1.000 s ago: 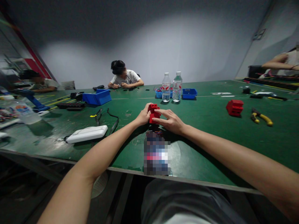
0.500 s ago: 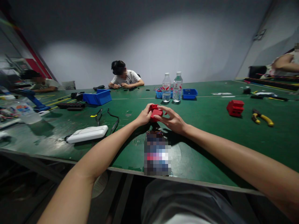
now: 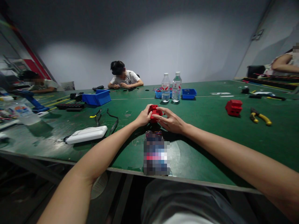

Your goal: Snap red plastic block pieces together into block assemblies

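Between my two hands is a red block-shaped part with small holes in its top (image 3: 154,112), just above the green tabletop or resting on it; I cannot tell which. My left hand (image 3: 143,116) grips its left side, fingers behind and thumb in front. On the right side, my right hand (image 3: 172,120) has its fingers and thumb curved against the part. A phone with a blurred screen (image 3: 156,154) lies on the table right below the hands. Farther right sits a similar red block (image 3: 234,108) with holes in its face.
Yellow-handled pliers (image 3: 260,117) lie at the right. Two water bottles (image 3: 165,88) stand beside a small blue bin (image 3: 189,93). Leftward are a larger blue bin (image 3: 96,98), a white device (image 3: 87,135) and black straps (image 3: 113,120). A co-worker (image 3: 125,77) sits across the table.
The red part has tilted slightly in my hands, showing more of its stepped side. My right fingers have shifted a little on it. The whole view has drifted slightly.
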`<state>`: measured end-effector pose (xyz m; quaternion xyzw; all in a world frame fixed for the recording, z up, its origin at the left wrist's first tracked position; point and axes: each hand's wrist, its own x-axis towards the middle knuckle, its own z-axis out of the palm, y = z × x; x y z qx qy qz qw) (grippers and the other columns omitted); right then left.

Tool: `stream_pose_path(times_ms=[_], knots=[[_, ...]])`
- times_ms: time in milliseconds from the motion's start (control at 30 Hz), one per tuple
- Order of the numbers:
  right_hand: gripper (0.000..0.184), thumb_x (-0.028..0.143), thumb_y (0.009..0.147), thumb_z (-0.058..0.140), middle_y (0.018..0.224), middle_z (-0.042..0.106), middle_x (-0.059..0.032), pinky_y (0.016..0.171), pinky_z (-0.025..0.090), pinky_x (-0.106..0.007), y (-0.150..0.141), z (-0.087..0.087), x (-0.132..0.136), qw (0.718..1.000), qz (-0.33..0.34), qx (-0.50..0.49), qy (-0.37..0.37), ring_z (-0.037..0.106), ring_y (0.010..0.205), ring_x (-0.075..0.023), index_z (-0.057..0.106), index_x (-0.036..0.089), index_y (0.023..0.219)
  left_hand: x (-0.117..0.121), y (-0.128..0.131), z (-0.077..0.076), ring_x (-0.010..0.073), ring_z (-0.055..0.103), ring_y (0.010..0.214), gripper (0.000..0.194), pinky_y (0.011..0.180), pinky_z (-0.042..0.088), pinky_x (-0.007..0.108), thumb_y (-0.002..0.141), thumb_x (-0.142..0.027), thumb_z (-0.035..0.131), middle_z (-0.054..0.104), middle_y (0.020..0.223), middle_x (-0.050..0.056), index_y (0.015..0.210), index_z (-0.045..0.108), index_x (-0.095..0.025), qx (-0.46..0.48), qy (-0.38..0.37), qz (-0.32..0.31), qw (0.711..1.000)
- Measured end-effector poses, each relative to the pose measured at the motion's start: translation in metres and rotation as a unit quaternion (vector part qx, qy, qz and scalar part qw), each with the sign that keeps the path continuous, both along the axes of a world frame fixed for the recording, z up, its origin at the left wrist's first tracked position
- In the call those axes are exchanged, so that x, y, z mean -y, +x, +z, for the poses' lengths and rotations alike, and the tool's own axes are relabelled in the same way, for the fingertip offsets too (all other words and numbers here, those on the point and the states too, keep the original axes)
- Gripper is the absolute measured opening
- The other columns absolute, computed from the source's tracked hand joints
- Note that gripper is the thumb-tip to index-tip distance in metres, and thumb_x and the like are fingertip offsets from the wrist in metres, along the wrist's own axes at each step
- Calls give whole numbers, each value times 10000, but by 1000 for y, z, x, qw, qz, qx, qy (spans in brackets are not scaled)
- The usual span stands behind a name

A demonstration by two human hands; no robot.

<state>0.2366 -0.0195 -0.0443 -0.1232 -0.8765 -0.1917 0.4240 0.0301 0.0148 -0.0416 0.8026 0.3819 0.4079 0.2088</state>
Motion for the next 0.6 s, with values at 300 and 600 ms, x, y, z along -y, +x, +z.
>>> stream_pose_path(times_ms=[300, 600], knots=[[513, 102, 878, 493, 1324, 429, -140, 989, 484, -498, -4, 4, 3, 998, 0, -23, 56, 442, 1244, -276, 490, 263, 1365, -2, -2, 1, 220, 602, 1072, 423, 1010, 438, 415, 861, -246, 420, 611, 1199, 105, 1276, 433, -165, -36, 12, 5, 999], [376, 185, 954, 475, 1261, 533, -94, 998, 485, -408, -2, 2, 3, 994, -67, 26, 84, 448, 1234, -239, 553, 277, 1310, 7, 1, 7, 213, 630, 973, 437, 928, 478, 398, 875, -276, 429, 642, 1137, 76, 1305, 417, -200, -62, 15, -10, 998]])
